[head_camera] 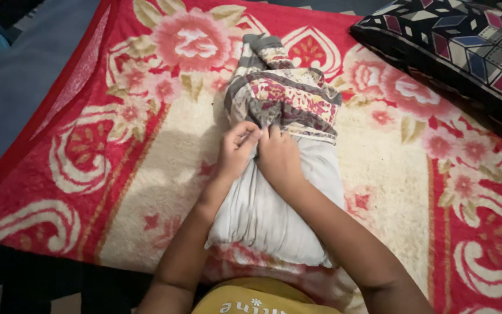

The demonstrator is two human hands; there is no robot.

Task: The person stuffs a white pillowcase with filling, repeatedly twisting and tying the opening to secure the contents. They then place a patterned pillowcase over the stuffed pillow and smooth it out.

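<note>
A plain white, softly stuffed pillow lies on a red and cream floral fleece blanket, its long axis running from the near edge of the scene toward the far side, tilted slightly to the right. A patterned fabric cover in grey, cream and maroon is bunched over the pillow's far end, so the near part of the pillow is bare and the covered part lies straight ahead of the hands.

Both hands sit side by side at the cover's open hem, about midway along the pillow. The left hand has its fingers curled and pinching the hem at the pillow's left side; the right hand is closed on the hem just beside it, knuckles up, pressing on the white fabric. The two hands touch or nearly touch, and neither is clearly nearer the cover.

To the left of the pillow the blanket lies flat and open; to the right there is also free blanket, until a dark geometric-patterned cushion at the far right corner. The blanket's left edge meets a blue-grey floor.
</note>
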